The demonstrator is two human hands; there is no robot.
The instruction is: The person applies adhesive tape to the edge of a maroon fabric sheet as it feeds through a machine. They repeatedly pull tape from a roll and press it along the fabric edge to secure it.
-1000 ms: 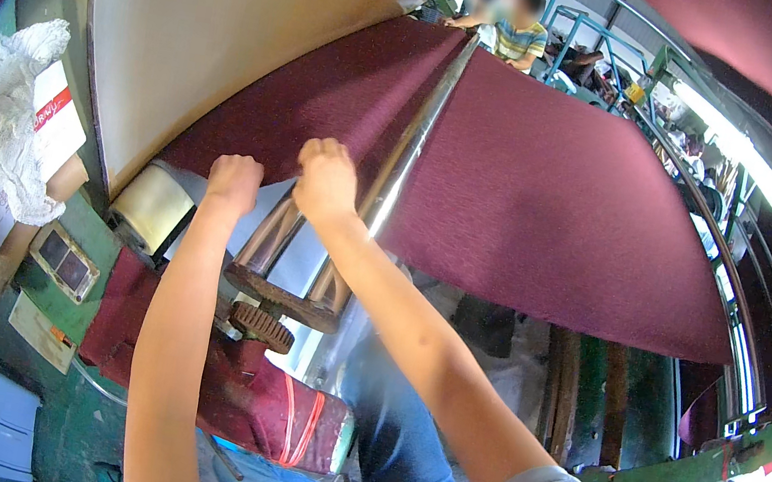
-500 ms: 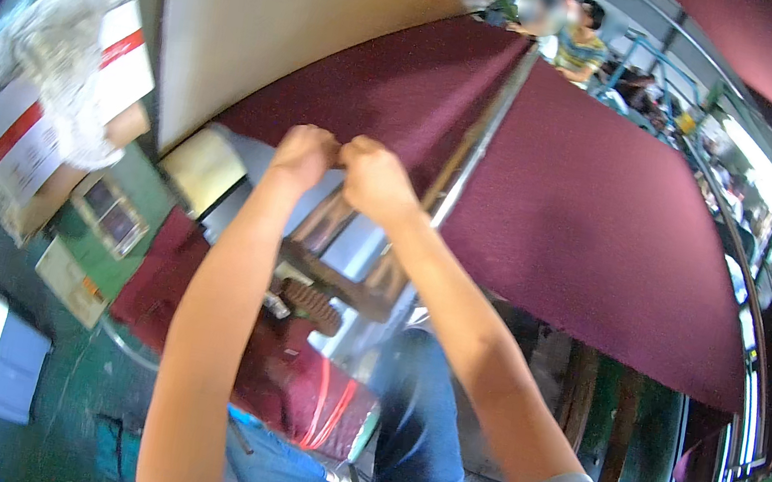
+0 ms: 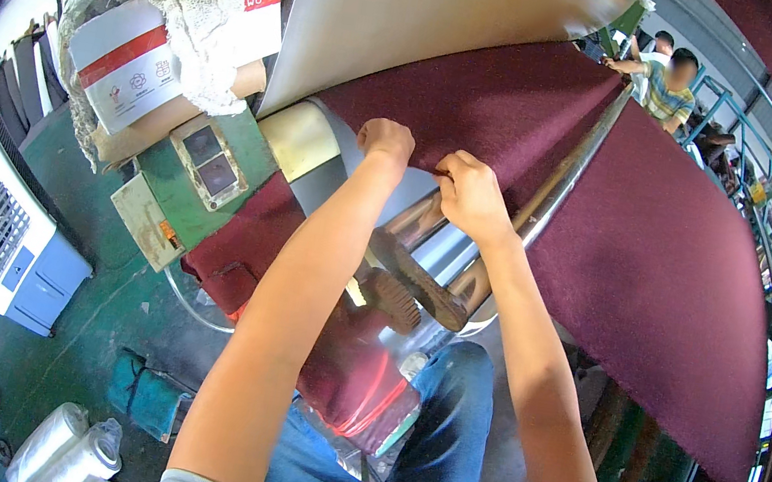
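Observation:
A wide sheet of maroon fabric (image 3: 490, 96) spreads ahead of me, drawn over a long metal roller (image 3: 575, 165). My left hand (image 3: 387, 143) is closed at the cloth's near edge, the fingers curled and partly hidden. A short way to its right, my right hand (image 3: 476, 197) pinches that same edge between thumb and fingers. Below the hands lie shiny metal rollers (image 3: 460, 253) and a brown ribbed gear wheel (image 3: 392, 301). More maroon cloth hangs on the roller's right side (image 3: 649, 273).
A pale panel (image 3: 421, 20) rises at the back left. Boxes (image 3: 125, 69) with a white net cloth, a green control box (image 3: 207, 162) and an air cooler (image 3: 5, 221) stand at left. Plastic-wrapped rolls (image 3: 70, 453) lie on the floor. A person (image 3: 671, 89) works at the far end.
My hands have moved apart along the fabric's edge. The whole view has shifted, bringing the air cooler and floor rolls further into sight.

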